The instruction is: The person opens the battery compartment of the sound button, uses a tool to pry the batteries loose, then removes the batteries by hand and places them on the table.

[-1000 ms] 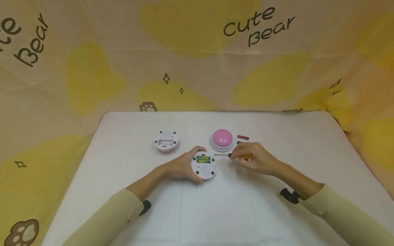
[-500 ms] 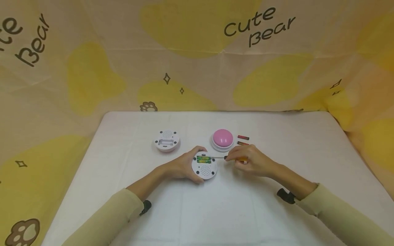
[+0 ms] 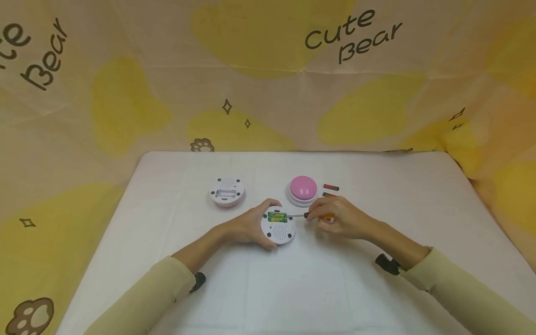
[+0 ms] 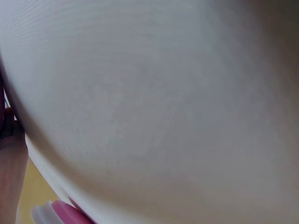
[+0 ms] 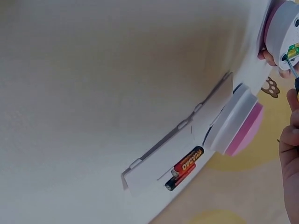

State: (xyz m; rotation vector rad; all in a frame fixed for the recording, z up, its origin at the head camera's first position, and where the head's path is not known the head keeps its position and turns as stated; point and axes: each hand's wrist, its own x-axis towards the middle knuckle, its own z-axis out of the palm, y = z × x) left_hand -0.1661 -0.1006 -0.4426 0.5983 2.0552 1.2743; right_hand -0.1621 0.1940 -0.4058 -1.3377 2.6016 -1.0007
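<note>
My left hand (image 3: 249,226) grips a round white button device (image 3: 279,233) by its rim, underside up. Two green batteries (image 3: 277,217) lie in its uncovered compartment, above a speaker grille. My right hand (image 3: 341,218) holds a yellow-handled screwdriver (image 3: 296,215), its shaft pointing left. The tip meets the right end of the battery compartment in the head view; exact contact is too small to tell. In the right wrist view, the screwdriver shaft (image 5: 292,67) reaches towards the green batteries (image 5: 293,50).
Behind my hands stands a pink-topped button (image 3: 303,188), with red-and-black batteries (image 3: 331,187) to its right. An upturned white button (image 3: 226,190) with a bare battery compartment sits at left. Notched flat white pieces (image 5: 212,105) lie near the batteries in the right wrist view.
My right hand has moved left with the screwdriver, bringing its tip from beside the device to the battery compartment. The left hand and the device have barely moved.
</note>
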